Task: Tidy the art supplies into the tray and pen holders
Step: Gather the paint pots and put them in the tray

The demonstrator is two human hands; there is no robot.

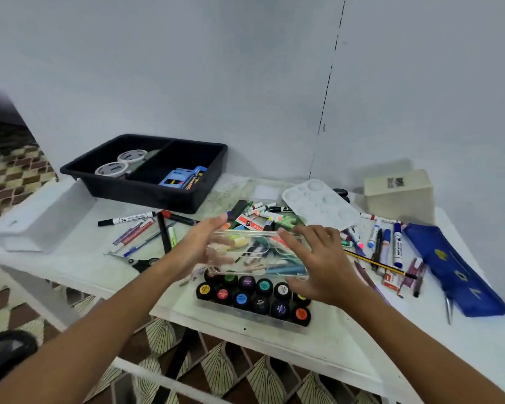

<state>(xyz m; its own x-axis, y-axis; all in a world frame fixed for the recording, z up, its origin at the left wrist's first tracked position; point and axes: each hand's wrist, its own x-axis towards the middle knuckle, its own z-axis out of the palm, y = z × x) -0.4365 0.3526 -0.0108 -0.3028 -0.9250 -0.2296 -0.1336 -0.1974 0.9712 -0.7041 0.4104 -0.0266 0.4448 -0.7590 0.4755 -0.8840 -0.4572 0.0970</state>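
Where legible: whiteboard marker (126,219) label.
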